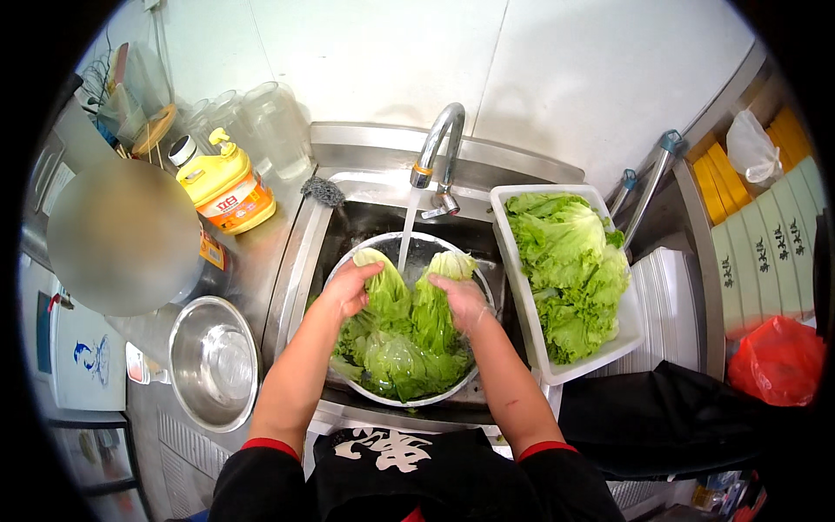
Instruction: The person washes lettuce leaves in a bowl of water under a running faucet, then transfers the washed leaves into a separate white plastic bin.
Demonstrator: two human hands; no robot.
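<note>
Green lettuce [400, 370]: lay wet and heaped in a round metal bowl [404, 404] at the centre of the frame.
Left hand [350, 287]: its grip pinched a leaf near the bowl's upper left rim.
Right hand [461, 303]: its grip pinched another leaf near the upper right rim.
Faucet [454, 143]: curved at upper centre, pouring water [409, 226] down between the two hands.
Sink [352, 217]: surrounded the bowl, dark inside.
White tub [600, 358]: sat tilted right of centre, carrying more leafy heads [565, 270].
Metal table [261, 248]: bore a shiny basin [187, 348] at lower left and a yellow pump bottle [228, 187] at upper left.
</note>
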